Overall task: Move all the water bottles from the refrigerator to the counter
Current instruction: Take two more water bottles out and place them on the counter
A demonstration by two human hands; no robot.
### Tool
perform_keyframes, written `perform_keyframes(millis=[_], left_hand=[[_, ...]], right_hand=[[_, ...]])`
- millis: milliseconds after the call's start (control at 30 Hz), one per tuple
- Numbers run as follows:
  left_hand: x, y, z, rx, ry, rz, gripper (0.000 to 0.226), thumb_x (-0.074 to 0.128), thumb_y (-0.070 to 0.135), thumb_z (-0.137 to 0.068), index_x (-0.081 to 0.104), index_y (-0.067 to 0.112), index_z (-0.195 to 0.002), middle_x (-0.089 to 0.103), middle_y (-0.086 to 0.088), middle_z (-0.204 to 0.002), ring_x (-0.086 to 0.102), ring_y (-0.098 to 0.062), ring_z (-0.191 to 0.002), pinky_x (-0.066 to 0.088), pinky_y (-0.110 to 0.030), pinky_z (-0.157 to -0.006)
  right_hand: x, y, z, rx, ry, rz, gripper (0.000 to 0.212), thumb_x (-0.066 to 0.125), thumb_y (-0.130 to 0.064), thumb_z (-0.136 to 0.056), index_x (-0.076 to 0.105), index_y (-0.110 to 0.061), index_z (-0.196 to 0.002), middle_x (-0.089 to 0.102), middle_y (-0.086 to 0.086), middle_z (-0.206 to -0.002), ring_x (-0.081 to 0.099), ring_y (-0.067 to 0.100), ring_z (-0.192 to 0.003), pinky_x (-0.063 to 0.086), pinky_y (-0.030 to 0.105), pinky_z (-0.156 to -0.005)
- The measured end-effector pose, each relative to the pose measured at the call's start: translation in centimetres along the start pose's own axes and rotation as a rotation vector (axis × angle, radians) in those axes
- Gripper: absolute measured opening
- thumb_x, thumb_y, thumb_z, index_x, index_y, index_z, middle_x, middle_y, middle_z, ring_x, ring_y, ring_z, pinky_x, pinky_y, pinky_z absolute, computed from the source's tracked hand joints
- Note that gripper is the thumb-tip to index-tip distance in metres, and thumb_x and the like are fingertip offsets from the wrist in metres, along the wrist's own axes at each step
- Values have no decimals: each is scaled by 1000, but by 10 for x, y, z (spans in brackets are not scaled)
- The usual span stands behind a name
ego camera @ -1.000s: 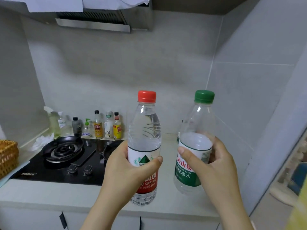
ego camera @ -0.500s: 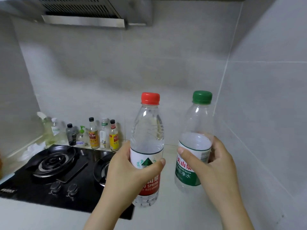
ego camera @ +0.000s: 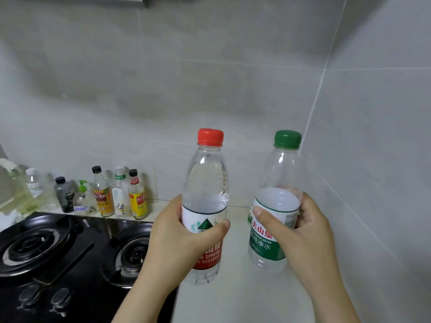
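Over the pale counter [ego camera: 238, 299], in the corner where two grey tiled walls [ego camera: 210, 78] meet, a person holds up two water bottles, one in each hand. The left hand [ego camera: 177, 243] grips the red-cap bottle [ego camera: 207, 183] at its label: the thumb [ego camera: 217, 229] curls across the front of the white and red label, while the other fingers wrap round the far side, out of sight, so I cannot tell whether they are spread or pressed together. The right hand [ego camera: 307, 231] grips the green-cap bottle [ego camera: 279, 173] in the same way, thumb [ego camera: 263, 215] laid across the top of the green label and fingers curled behind, their tips showing dimly through the clear plastic. Both bottles stand upright, side by side but apart, caps on. The green-cap bottle's water line sits just above its label, and the part above is empty. The red-cap bottle's base hangs near the stove's right edge; whether either base touches the counter I cannot tell. To the left lies a black gas stove [ego camera: 70, 252] with two burners and two knobs at the front. Behind it, along the wall, stands a row of condiment bottles [ego camera: 102, 197].
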State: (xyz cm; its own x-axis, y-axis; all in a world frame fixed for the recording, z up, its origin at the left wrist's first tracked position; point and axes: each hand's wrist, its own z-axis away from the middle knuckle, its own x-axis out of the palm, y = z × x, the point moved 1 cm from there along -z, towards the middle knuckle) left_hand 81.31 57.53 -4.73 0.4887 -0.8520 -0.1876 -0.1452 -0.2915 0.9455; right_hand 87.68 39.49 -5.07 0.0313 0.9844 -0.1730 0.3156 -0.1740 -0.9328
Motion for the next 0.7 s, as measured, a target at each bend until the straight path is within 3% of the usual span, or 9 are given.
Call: perform_keyframes(millis=[100,267,367,467,533,633,700], left_hand=[[4,-11,-30,0,-22,10,29,86,18,-63,64,24,-81,72,10,-78,67,-5,-72,52,-14,-57],[10,-35,-74,-42,-63,30,31,87,17,-63,64,24,-83,72,8,-78,67,-8,-72,54,-19,-60],[14,-53,-95,-72,-93,18,33,87,15,-61,63,24,-82,70,12,-78,66,-7,-72,52,-14,-58],[18,-76,-110,-115,-118,-3,34,87,18,-61,63,26,-83,71,12,-79,67,-6,-73,56,-19,-62],[21,-90,-116,-146,-121,-23,35,88,19,-60,63,27,-83,71,11,-80,68,-6,-74,57,-23,-65],[29,-113,-120,-195,-105,-45,37,88,21,-60,64,26,-87,72,8,-80,68,-6,-75,58,-25,-68],[35,-129,-123,-222,-88,-61,38,88,21,-60,63,25,-89,72,7,-81,67,-4,-75,56,-19,-65]], right_hand=[[8,4,-22,15,12,7,47,85,-30,-62,64,-33,-105,72,-13,-97,69,4,-87,56,28,-74],[28,22,-52,60,53,47,46,84,-29,-63,64,-35,-104,72,-17,-93,69,1,-84,55,25,-73],[37,40,-66,87,75,92,54,84,-27,-63,63,-32,-112,72,-19,-94,68,-2,-84,54,22,-73],[45,62,-75,121,70,135,71,87,-30,-63,58,-29,-128,71,-14,-106,68,2,-94,56,29,-83],[49,76,-81,140,59,168,78,88,-36,-59,56,-28,-130,71,-13,-107,67,2,-95,56,27,-82],[52,97,-90,197,26,196,59,88,-28,-63,62,-30,-116,72,-13,-99,68,4,-90,50,18,-71],[55,112,-96,223,-6,205,49,86,-25,-64,64,-30,-107,72,-13,-96,67,1,-87,49,15,-67]])
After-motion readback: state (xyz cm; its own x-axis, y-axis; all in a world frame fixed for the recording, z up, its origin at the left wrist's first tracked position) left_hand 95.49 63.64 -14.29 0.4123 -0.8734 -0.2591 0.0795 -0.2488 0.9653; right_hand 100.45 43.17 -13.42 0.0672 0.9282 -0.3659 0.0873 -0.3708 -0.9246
